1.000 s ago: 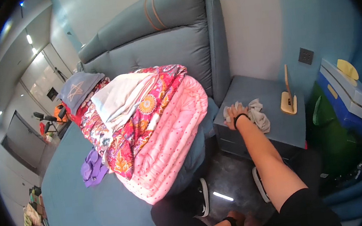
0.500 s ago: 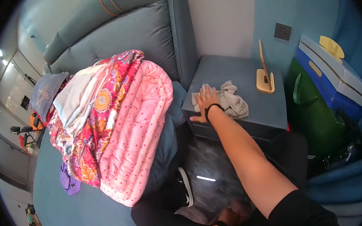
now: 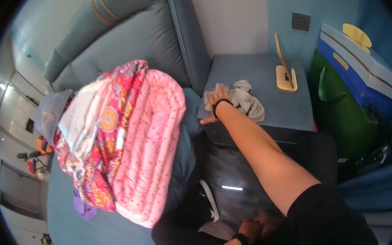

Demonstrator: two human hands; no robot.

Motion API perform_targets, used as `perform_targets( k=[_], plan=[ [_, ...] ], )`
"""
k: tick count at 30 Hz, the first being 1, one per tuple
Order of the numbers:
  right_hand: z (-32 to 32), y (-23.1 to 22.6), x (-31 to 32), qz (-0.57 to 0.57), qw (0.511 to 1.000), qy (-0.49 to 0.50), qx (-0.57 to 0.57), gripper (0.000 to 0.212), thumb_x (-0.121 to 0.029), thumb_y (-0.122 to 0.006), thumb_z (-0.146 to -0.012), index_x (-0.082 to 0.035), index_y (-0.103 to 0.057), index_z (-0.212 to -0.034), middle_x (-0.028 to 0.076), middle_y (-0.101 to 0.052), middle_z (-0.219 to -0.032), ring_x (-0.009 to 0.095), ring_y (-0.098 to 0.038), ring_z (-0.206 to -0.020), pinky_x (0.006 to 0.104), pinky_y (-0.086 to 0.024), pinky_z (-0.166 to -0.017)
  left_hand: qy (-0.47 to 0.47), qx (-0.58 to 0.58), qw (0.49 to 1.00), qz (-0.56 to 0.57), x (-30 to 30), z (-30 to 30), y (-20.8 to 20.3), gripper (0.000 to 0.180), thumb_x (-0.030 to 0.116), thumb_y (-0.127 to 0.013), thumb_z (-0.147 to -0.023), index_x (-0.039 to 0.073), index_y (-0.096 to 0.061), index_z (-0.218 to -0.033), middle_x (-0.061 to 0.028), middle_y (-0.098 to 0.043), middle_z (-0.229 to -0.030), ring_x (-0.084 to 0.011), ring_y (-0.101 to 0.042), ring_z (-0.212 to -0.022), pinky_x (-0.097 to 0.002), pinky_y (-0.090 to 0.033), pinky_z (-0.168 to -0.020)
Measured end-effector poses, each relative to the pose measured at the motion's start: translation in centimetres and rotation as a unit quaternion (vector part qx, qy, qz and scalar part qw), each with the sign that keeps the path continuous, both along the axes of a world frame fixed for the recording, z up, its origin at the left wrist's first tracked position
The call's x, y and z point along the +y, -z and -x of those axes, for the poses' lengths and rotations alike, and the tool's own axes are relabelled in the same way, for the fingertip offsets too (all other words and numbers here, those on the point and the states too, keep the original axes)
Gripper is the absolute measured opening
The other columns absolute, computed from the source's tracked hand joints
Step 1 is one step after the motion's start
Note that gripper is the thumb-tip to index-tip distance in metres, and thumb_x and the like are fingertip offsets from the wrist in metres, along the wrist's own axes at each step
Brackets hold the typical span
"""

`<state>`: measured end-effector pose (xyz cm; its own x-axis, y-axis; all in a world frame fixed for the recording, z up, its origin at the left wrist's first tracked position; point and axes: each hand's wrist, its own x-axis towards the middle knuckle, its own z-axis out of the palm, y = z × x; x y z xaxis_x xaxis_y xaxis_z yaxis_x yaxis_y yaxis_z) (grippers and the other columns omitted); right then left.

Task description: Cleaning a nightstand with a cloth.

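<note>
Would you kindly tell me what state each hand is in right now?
Left hand: cannot tell whether it is open or closed.
Right hand: open, laid on the grey cloth atop the nightstand.

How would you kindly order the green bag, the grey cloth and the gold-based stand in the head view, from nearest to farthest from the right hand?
1. Grey cloth: under the right hand, touching it.
2. Gold-based stand: to the right, on the nightstand.
3. Green bag: farther right, past the nightstand.
</note>
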<state>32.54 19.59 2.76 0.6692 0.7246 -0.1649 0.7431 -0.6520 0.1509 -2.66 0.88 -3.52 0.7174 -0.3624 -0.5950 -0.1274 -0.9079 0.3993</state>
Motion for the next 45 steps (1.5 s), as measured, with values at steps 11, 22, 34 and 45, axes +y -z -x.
perform_targets(
  k=[11,22,34,45],
  plan=[
    [0.7,-0.4,-2.2,0.08,0.994,-0.071,-0.027,0.14,-0.083,-0.071,-0.044,-0.014,-0.014,-0.152,0.014,-0.015,-0.157,0.04,-0.015,-0.143,0.0624,-0.019,-0.109,-0.037,-0.039,0.998,-0.013,0.5,0.4,2.9,0.032,0.033,-0.05,-0.092,0.007,-0.067,-0.103,-0.0169,-0.069,-0.094,-0.0339,-0.067,-0.089,-0.0448,-0.05,-0.08],
    [2.7,0.6,-4.9,0.063,0.988,-0.122,-0.07,0.134,-0.084,-0.064,-0.053,-0.005,-0.017,-0.15,0.019,-0.014,-0.156,0.041,-0.009,-0.144,0.0614,-0.013,-0.111,-0.015,-0.097,0.995,0.017,-1.3,0.9,0.6,0.025,0.027,-0.054,-0.089,0.009,-0.069,-0.098,-0.0141,-0.069,-0.095,-0.0262,-0.068,-0.085,-0.0396,-0.051,-0.076],
    [1.3,0.9,-3.1,0.012,0.993,-0.105,-0.046,0.128,-0.091,-0.046,-0.063,0.001,-0.02,-0.148,0.023,-0.017,-0.155,0.041,-0.01,-0.144,0.0618,-0.012,-0.111,-0.051,-0.144,0.988,-0.038,0.4,1.0,-2.9,0.018,0.023,-0.052,-0.088,0.01,-0.063,-0.094,-0.0098,-0.066,-0.09,-0.027,-0.063,-0.088,-0.0382,-0.046,-0.073],
    [0.2,1.0,-1.5,-0.022,0.995,-0.092,-0.016,0.126,-0.086,-0.054,-0.062,0.001,-0.021,-0.148,0.024,-0.023,-0.152,0.044,-0.015,-0.141,0.0632,-0.018,-0.109,-0.069,-0.15,0.984,-0.063,1.6,1.3,-2.5,0.016,0.018,-0.053,-0.086,0.011,-0.061,-0.096,-0.0071,-0.066,-0.087,-0.0227,-0.063,-0.089,-0.0375,-0.044,-0.079]
  ],
)
